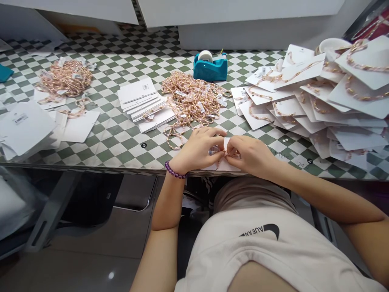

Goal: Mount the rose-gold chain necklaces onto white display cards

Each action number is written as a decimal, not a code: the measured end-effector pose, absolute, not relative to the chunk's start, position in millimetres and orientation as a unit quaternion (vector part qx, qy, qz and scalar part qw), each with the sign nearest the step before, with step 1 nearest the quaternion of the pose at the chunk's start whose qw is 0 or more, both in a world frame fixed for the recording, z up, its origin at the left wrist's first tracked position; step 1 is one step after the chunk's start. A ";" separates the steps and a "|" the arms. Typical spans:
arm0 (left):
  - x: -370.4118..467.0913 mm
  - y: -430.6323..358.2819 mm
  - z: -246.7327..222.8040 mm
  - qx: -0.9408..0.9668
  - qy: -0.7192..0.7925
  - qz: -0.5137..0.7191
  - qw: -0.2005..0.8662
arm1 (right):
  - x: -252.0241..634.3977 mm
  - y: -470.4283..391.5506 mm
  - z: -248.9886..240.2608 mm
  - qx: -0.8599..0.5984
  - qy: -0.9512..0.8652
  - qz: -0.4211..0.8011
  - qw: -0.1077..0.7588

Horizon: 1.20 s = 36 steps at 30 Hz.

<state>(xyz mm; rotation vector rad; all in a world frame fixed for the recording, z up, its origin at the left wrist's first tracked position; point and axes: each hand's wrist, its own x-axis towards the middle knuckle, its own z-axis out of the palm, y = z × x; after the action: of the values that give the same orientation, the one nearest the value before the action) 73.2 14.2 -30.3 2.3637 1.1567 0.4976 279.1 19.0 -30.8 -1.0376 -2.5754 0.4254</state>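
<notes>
Both hands meet at the near edge of the table (121, 138) — the left hand (197, 150) and right hand (249, 156) pinch one bracelet (216, 151) over a white card (223, 164), close to the bracelet pile (191, 99).

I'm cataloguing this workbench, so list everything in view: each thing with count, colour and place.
table: one, green-and-white checked, across the view
tape dispenser: one, teal, far centre
middle bracelet pile: one heap, pink-gold, beyond the hands
left bracelet pile: one heap, pink-gold, far left
blank card stack: one stack, white, between the two piles
carded bracelets: many overlapping, white cards with pink-gold chains, right side
loose cards: several, white, left edge
card: one, white, under the hands at the table's near edge
bead bracelet: one, purple, on the left wrist
left hand: pinching a small bracelet piece over the card
right hand: pinching the same piece
</notes>
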 end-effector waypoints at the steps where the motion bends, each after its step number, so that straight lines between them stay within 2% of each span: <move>1: 73.1 14.0 -29.9 0.859 0.421 0.179 0.231 | 279.6 19.3 -30.5 -0.362 -0.905 0.147 0.167; 5: 73.8 13.4 -29.7 0.856 0.423 0.185 0.232 | 283.3 19.5 -31.8 -0.308 -0.912 0.161 0.218; 8: 74.7 13.5 -30.8 0.855 0.425 0.190 0.229 | 286.4 17.5 -31.1 -0.273 -0.896 0.226 0.268; 11: 74.8 13.8 -31.9 0.853 0.428 0.192 0.227 | 288.7 15.7 -25.7 -0.309 -0.855 0.297 0.293; 15: 74.5 13.8 -32.3 0.852 0.428 0.197 0.227 | 289.5 18.6 -15.2 -0.342 -0.841 0.362 0.210; 18: 74.6 13.8 -32.2 0.853 0.427 0.196 0.228 | 287.8 23.3 -10.5 -0.339 -0.852 0.367 0.158; 27: 74.7 14.4 -32.5 0.855 0.426 0.197 0.222 | 275.6 27.5 -8.7 -0.269 -0.935 0.215 0.085; 36: 73.8 14.2 -33.5 0.856 0.422 0.203 0.222 | 268.1 25.6 -1.5 -0.304 -0.935 0.184 0.003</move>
<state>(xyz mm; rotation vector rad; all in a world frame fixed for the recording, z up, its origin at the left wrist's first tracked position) 73.8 14.2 -33.5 2.3640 1.1651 0.5596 268.1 25.6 -1.5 -0.9539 -2.9311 0.5756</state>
